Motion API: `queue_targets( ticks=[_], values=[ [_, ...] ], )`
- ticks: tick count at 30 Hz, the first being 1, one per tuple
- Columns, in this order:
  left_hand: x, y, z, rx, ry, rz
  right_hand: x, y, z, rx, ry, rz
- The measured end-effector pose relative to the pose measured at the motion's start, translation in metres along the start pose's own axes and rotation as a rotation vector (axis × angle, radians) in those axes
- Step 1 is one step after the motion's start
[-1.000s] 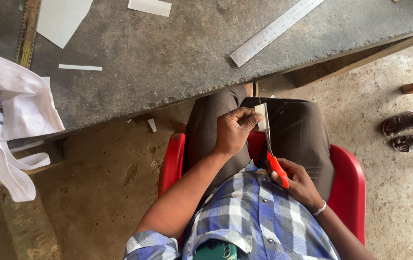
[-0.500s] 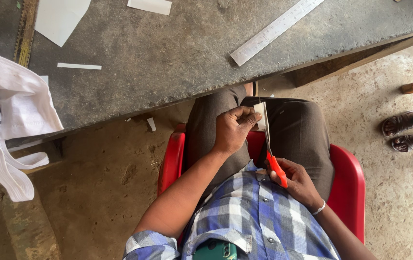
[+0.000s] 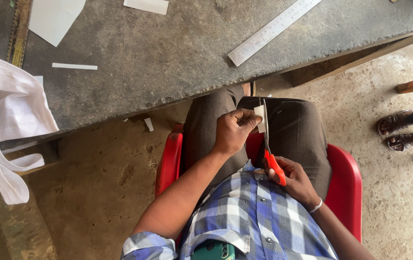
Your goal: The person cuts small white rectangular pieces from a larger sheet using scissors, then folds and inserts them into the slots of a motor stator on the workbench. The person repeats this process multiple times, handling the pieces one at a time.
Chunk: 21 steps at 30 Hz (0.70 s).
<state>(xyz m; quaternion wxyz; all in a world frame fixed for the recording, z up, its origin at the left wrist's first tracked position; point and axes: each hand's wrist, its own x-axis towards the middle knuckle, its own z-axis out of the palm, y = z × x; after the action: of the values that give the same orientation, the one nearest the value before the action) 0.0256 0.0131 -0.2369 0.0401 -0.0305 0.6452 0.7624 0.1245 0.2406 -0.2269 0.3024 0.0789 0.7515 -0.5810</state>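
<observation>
- Left hand [image 3: 233,132] fingers [image 3: 250,121] pinch a small white paper piece [image 3: 260,118], held above the lap.
- Right hand [image 3: 295,180] clenched round the orange handles of the scissors [image 3: 268,144]; blades run up alongside the paper's right edge, apparently partway into a cut.
- Progress: cut looks underway, not finished, and the paper piece is still whole as far as visible.
- Person sits on a red chair [image 3: 346,183].
- Table [image 3: 168,62] ahead: metal ruler [image 3: 274,30], thin paper strip [image 3: 74,66], larger white sheets [image 3: 54,17].
- White cloth bag [image 3: 9,115] hangs off the table's left end.
- Small paper scrap [image 3: 148,124] on the floor [image 3: 95,183].
</observation>
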Motion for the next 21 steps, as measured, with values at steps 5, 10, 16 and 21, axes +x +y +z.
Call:
queue_targets(
  ticks=[5, 10, 16, 21],
  values=[
    [0.0007, -0.0008, -0.0004, 0.038, -0.006, -0.001, -0.0003, -0.0011, 0.0017, -0.010, 0.009, 0.002],
    [0.0005, 0.0013, -0.0009, -0.081, -0.030, -0.047, -0.0004, -0.0032, 0.0029, -0.043, 0.019, 0.003],
    [-0.0007, 0.0054, 0.0015, -0.112, -0.072, -0.097, 0.0005, -0.0009, 0.0007, -0.017, 0.021, -0.005],
    [-0.0024, 0.0085, 0.0022, -0.093, -0.080, -0.104, -0.0012, -0.0018, 0.0012, 0.021, 0.026, -0.018]
  ],
)
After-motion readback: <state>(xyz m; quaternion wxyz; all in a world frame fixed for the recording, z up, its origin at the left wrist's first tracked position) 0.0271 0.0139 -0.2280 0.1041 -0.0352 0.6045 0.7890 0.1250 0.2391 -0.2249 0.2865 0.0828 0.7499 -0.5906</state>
